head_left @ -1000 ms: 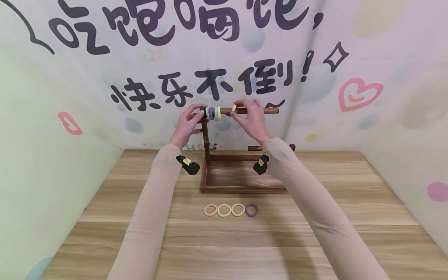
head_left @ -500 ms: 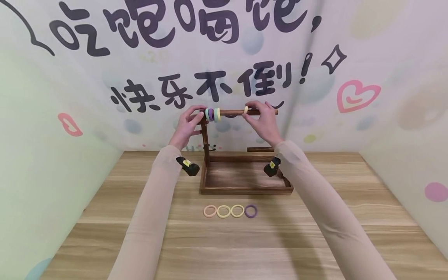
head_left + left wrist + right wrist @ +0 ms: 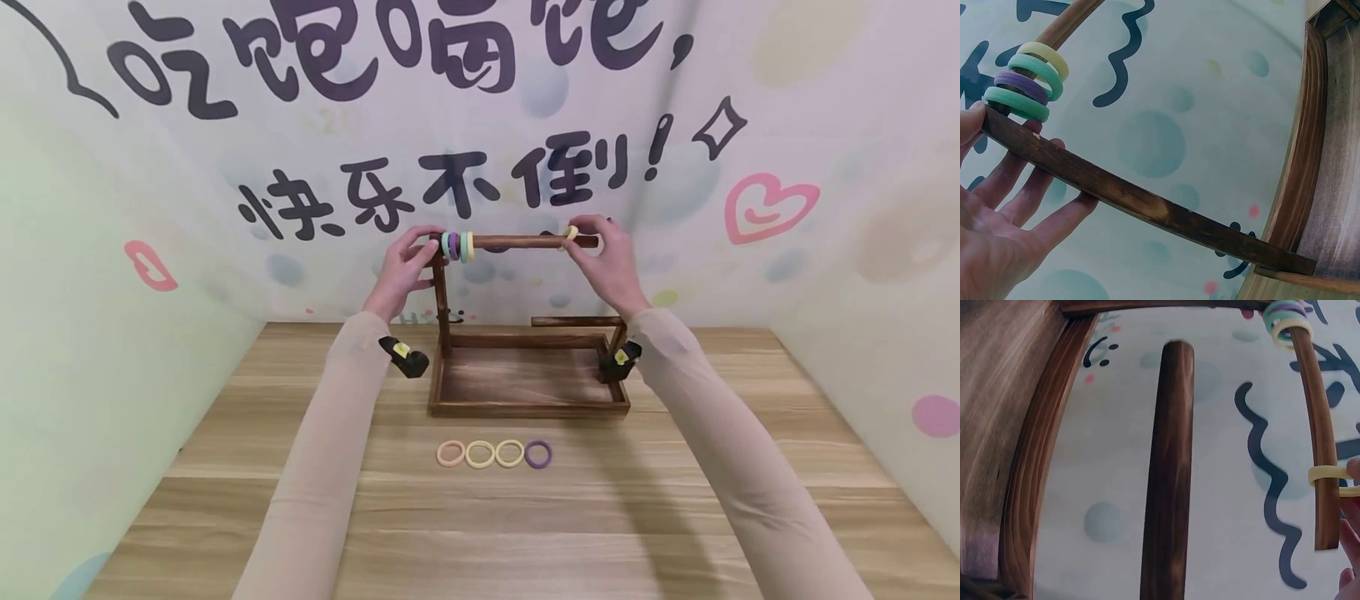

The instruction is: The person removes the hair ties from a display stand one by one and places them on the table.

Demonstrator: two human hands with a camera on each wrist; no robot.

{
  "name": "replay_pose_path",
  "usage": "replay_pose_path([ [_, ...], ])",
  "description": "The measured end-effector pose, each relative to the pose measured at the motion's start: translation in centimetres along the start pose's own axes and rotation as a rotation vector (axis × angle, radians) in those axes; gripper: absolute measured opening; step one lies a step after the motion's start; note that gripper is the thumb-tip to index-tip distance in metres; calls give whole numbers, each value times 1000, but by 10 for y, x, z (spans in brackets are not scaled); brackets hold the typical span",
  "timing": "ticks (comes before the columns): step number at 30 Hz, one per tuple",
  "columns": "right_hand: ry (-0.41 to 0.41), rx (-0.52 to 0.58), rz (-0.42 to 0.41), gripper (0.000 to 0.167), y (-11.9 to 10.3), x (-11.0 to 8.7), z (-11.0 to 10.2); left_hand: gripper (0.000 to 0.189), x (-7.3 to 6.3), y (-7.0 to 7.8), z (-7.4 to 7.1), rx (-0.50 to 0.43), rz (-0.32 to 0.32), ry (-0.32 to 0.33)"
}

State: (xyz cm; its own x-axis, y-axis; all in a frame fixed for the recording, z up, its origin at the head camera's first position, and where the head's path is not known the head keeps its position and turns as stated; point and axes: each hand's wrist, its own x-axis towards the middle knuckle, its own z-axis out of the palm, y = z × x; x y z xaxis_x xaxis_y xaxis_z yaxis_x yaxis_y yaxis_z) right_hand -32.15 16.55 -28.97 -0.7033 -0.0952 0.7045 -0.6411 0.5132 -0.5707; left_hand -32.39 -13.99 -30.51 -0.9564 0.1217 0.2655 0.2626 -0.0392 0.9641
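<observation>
Pale-yellow ring (image 3: 573, 232), likely light and soft, best held by its rim, encircles the upper rod (image 3: 517, 242) near its right end, right hand (image 3: 611, 260) pinching it, left hand (image 3: 396, 273) gripping the left post (image 3: 441, 296).

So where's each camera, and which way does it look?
Head: on the head, facing forward and down at the wooden rack; left hand, right hand and sleeves show.
Left wrist: on that wrist, facing the rack's post and four rings; the left hand shows.
Right wrist: on that wrist, facing the lower bar and upper bar; a few right fingers show.
Both wrist views share the upper bar and rings bunched by the post.
</observation>
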Motion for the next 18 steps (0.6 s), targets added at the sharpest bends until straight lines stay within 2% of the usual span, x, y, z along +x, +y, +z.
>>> replay_pose_path([
  [7, -4, -4, 76, 28, 9, -5, -11, 33, 0, -2, 0, -1, -35, 5],
  [14, 38, -30, 145, 29, 16, -10, -21, 33, 1, 0, 0, 9, -21, 5],
  [18, 60, -30, 146, 28, 21, -11, -25, 32, 0, 1, 2, 18, -19, 3],
])
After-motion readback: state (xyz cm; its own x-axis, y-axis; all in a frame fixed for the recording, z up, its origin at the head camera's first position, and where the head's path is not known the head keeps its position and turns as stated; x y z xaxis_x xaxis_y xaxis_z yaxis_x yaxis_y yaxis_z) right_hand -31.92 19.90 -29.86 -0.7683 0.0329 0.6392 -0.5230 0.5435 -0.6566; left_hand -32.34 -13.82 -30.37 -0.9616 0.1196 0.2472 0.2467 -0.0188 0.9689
